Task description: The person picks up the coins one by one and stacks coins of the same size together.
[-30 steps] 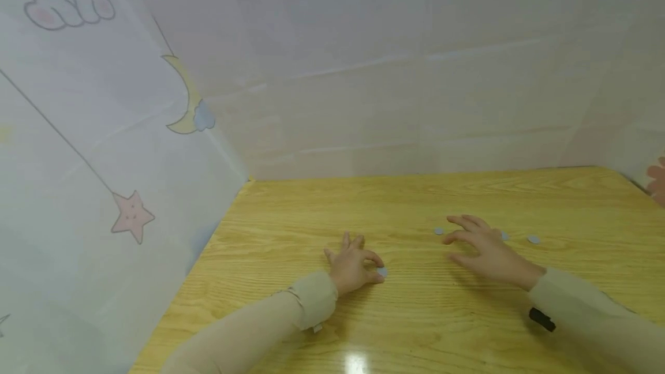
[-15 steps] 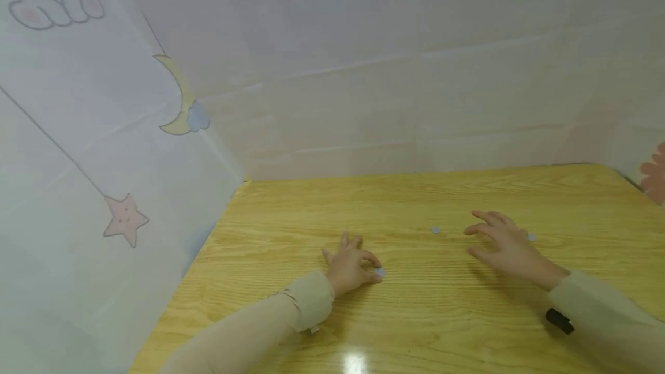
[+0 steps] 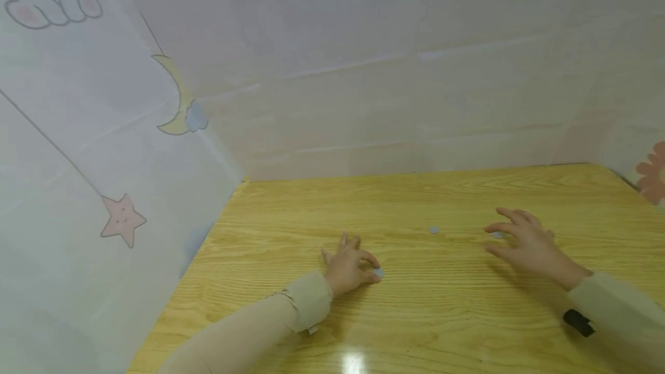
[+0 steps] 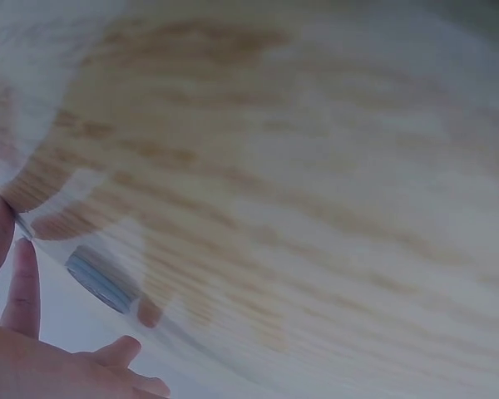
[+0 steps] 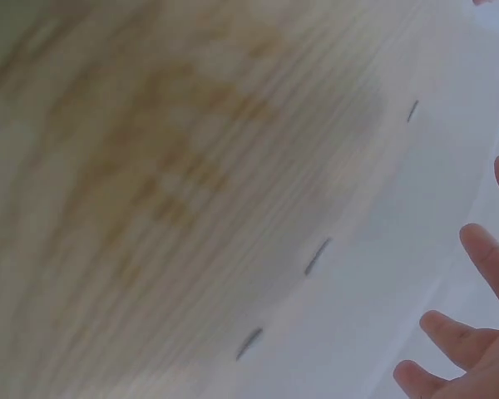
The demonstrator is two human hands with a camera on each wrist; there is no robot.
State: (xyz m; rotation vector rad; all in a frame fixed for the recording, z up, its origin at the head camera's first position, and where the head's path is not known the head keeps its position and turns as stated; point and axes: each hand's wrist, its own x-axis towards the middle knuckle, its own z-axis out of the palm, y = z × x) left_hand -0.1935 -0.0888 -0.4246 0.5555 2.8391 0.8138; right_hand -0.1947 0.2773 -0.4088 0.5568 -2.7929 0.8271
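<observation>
In the head view my left hand [image 3: 345, 270] is low over the wood-grain table [image 3: 312, 206]. Its thumb and forefinger pinch a small pale grey-blue disc [image 3: 378, 273] by the edge, other fingers spread. The left wrist view shows the disc [image 4: 22, 225] nearly edge-on between the fingertips. My right hand [image 3: 531, 245] hovers above the table, fingers apart and holding nothing. Past its fingertips a flat disc [image 3: 497, 235] shows partly; another disc [image 3: 434, 229] lies further left. In the right wrist view three thin dark slivers, discs seen edge-on, include a middle disc [image 5: 318, 256].
A pale printed backdrop [image 3: 332, 85] rises behind the table's far edge and along its left side. Some small black item [image 3: 578, 322] hangs beneath the right sleeve. The glossy tabletop reflects the hands in the left wrist view.
My right hand has moved rightward, away from the leftmost loose disc, and now covers the right-hand end of the row. My left hand keeps its pinch on the disc.
</observation>
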